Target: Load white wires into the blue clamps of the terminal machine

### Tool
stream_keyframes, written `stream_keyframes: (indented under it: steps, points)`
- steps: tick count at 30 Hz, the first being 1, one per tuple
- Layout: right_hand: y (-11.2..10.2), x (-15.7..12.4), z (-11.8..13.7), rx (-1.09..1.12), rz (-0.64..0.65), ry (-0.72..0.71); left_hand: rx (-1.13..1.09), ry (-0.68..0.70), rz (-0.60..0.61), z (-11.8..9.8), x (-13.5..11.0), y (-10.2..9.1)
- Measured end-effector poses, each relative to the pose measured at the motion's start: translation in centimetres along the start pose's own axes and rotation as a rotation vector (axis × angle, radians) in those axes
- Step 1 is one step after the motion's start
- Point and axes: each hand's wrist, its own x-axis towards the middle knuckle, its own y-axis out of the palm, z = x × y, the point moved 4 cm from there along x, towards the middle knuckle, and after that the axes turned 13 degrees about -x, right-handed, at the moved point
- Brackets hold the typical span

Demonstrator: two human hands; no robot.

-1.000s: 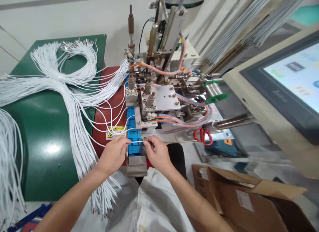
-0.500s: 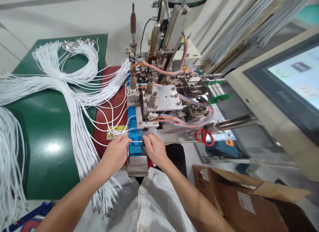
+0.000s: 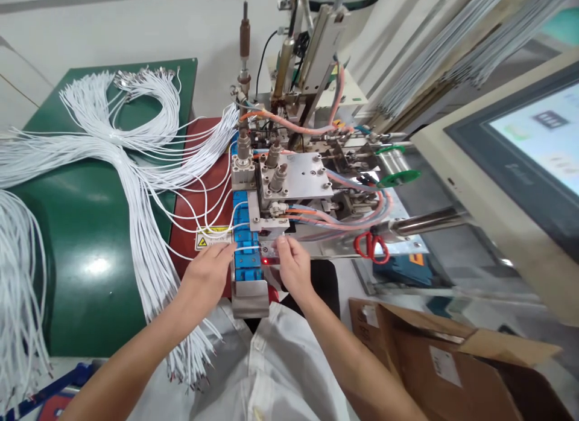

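My left hand pinches a white cable, whose end lies across the blue clamp blocks at the machine's near end. Just right of those blocks, my right hand is closed, thumb against curled fingers, apart from the cable's tip; anything between its fingertips is too small or hidden to make out. A small red light glows between the blocks and my right hand. Other white cables run from the blocks back to a big bundle hanging over the green table.
The metal machine with orange hoses stands ahead. A wire spool with green flanges and red-handled scissors are to its right. A screen juts in at right, above a cardboard box. A warning label lies beside my left hand.
My right hand has moved right, away from the blue blocks and the cable's end. The red light now shows there. My left hand has shifted slightly and keeps the cable.
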Motion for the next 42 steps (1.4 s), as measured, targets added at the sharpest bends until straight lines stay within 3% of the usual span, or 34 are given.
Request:
stream_keyframes:
  steps: [2,4,8,9,16,20,26,29,32,34,37,40,42]
  points:
    - [-0.5,-0.1,0.2,0.087,-0.008,-0.004,-0.023,-0.016,0.015,0.0,-0.4,-0.7]
    - [-1.0,-0.3,0.3,0.138,-0.011,-0.006,-0.078,-0.026,0.118,-0.4,-1.1,-1.5]
    - [-1.9,-0.8,0.1,0.159,-0.011,0.003,-0.173,-0.013,0.579,-1.4,-3.8,-2.3]
    - [-2.1,-0.9,0.0,0.158,-0.006,0.007,-0.159,-0.013,0.648,-1.7,-4.5,-2.5]
    - [-2.3,-1.5,0.3,0.145,0.036,0.012,0.126,0.013,0.745,-1.7,-6.3,-1.7]
    - [-2.4,-1.7,0.2,0.158,0.047,0.045,0.119,0.029,0.694,-1.3,-6.3,-0.8]
    - [-3.0,-2.2,0.0,0.15,0.052,0.077,0.339,0.036,0.702,-1.3,-7.1,0.4]
    - [-3.2,-2.3,0.1,0.13,0.052,0.079,0.213,0.047,0.681,-2.0,-6.1,-0.6]
    - [-3.4,-2.0,-0.6,0.069,0.026,0.051,-0.08,0.026,0.694,-2.5,-4.1,-2.1]
    - [-3.5,-1.6,-2.0,-0.022,-0.012,0.013,-0.252,-0.034,0.617,-2.1,-2.2,-3.3]
    - [-3.9,-0.8,-5.3,-0.271,-0.098,-0.099,-0.4,-0.121,0.411,0.2,1.3,-4.9]
    - [-5.0,0.2,-8.9,-0.504,-0.218,-0.244,-0.23,-0.256,0.065,4.3,5.2,-6.7]
    - [-5.9,1.0,-10.8,-0.64,-0.28,-0.304,-0.16,-0.289,-0.064,6.6,7.8,-7.4]
